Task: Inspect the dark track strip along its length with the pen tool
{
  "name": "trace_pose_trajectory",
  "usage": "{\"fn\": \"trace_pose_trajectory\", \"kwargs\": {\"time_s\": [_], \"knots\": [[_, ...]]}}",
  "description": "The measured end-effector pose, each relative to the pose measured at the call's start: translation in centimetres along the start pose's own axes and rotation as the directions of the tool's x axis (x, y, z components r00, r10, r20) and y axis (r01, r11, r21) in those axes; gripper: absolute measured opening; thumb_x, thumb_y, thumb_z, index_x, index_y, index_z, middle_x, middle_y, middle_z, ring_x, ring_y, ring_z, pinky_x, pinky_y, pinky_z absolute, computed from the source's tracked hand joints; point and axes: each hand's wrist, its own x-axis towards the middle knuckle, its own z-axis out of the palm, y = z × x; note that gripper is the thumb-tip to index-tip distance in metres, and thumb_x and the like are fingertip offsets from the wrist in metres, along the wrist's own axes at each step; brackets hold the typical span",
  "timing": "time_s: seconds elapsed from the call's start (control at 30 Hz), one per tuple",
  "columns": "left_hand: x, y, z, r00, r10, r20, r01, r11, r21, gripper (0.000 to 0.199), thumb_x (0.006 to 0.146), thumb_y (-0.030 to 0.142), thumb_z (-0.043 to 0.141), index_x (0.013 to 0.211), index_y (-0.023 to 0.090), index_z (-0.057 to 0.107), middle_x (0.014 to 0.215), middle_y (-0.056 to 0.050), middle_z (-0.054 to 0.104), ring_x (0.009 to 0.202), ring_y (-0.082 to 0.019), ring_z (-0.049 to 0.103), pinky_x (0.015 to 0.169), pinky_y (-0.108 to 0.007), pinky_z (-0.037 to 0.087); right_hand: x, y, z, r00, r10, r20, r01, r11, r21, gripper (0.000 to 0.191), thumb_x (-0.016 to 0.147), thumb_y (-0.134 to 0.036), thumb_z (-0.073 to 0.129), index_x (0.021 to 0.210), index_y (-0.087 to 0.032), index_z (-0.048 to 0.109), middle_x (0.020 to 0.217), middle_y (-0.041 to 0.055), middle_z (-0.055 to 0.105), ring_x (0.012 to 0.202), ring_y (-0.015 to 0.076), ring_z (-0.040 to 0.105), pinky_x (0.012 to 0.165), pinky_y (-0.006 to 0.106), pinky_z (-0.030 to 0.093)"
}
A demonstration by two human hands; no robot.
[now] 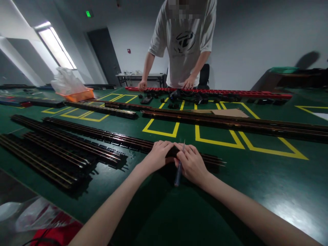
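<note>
My left hand (159,154) is closed around a long dark rail assembly (112,137) with shiny metal rods, lying on the green table. Beside it, my right hand (191,163) holds a small screwdriver (178,176); its bluish handle points down towards me and its thin shaft sticks up between the fingers. The fingertips of both hands meet at the rail. Under them, part of the rail is hidden, and the screwdriver's tip is apart from it as far as I can see. The rail's rod ends show right of my right hand.
Several similar rails (53,150) lie at left, and longer ones (230,121) cross beyond my hands. Across the table a person (186,44) has both hands at a red beam (217,91), near small black parts (176,97). An orange basket (77,95) holds a plastic bag.
</note>
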Motion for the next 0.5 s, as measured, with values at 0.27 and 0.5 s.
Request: {"fn": "trace_pose_trajectory", "kwargs": {"time_s": [0.27, 0.5], "knots": [[-1.3, -5.0, -2.4, 0.98, -0.199, 0.017, 0.199, 0.98, 0.029, 0.041, 0.081, 0.032, 0.064, 0.118, 0.02, 0.055, 0.124, -0.008, 0.059, 0.121, -0.025, 0.05, 0.11, -0.053, 0.023, 0.8, 0.4, 0.3, 0.943, 0.182, 0.278, -0.169, 0.983, -0.07, 0.02, 0.087, -0.017, 0.048, 0.105, -0.01, 0.055, 0.096, 0.0173, 0.068, 0.085, 0.0265, 0.062, 0.07, 0.036, 0.047], [-2.3, -7.9, -2.6, 0.941, -0.32, -0.107, 0.332, 0.936, 0.12, 0.041, 0.081, 0.037, 0.062, 0.119, 0.022, 0.056, 0.129, -0.008, 0.057, 0.124, -0.027, 0.047, 0.11, -0.052, 0.023, -0.6, 4.2, -0.7, 0.924, 0.293, 0.245, -0.265, 0.954, -0.138, 0.018, 0.076, -0.011, 0.052, 0.093, -0.015, 0.053, 0.087, 0.0138, 0.066, 0.079, 0.0268, 0.06, 0.069, 0.036, 0.042]]}}
